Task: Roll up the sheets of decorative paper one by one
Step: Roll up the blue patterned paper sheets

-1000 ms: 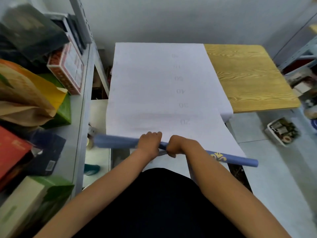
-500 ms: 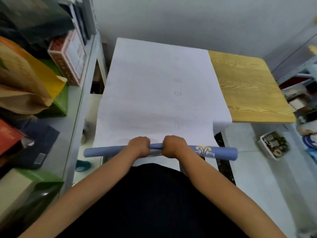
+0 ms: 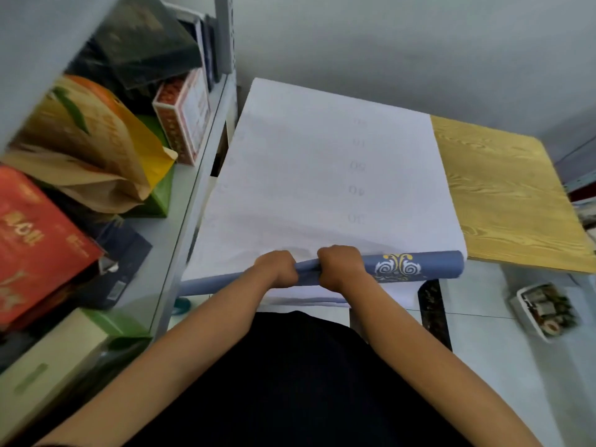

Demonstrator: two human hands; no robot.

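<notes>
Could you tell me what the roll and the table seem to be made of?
Roll: seemingly matte paper, blue with a printed gold and white ornament; it curls tightly. Table: wood or wood-look laminate, yellowish with bold grain; which one cannot be told.

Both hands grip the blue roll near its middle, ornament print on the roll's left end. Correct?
Not quite. The head view shows the left hand and right hand gripping the blue roll near its middle, but the ornament print sits toward the roll's right end, not the left.
</notes>
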